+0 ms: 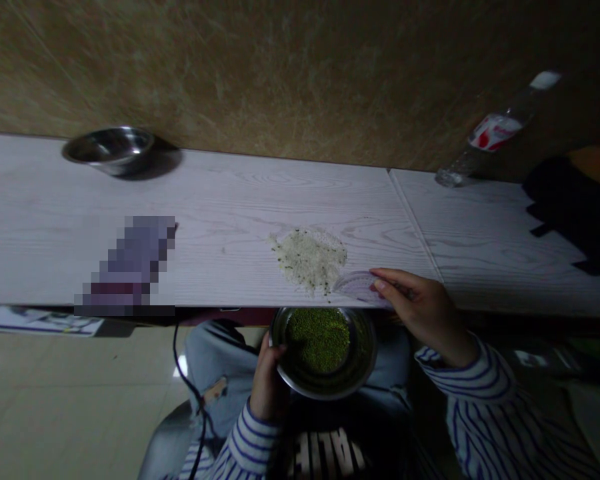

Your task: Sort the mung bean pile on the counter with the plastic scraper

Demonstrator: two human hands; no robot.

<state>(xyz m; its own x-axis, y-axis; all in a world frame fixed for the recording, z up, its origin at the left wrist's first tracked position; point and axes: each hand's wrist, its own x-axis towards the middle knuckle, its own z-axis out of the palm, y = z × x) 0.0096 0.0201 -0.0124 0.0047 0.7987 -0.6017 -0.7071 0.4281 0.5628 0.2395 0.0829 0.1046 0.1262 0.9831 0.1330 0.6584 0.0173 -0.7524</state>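
Fingers closed on both sides: right hand (427, 313) pinches a clear protractor (355, 285), thumb on top, index finger stretched along it, the others curled below; left hand (270, 373) grips a steel bowl (364, 347), thumb over the rim, remaining fingers wrapped around the outside, mostly hidden.

Table (220, 200): long, pale wood grain, runs across the whole view. Bowl in the left hand sits over the lap, mouth up, far side tucked at the table's near edge; looks placed so nothing dropping off that edge misses it. Can't tell if it rests on the legs. Grip on one side only, probably to leave the mouth clear. Pile of pale grains (313, 260), dark and green specks mixed in, lies spread thin near that edge, likely so single bits show. Protractor lies low, about flat, its curved edge at the pile's near right side; held by its far end, presumably to keep fingers off the grains. Green beans (320, 340) cover the bowl's bottom.
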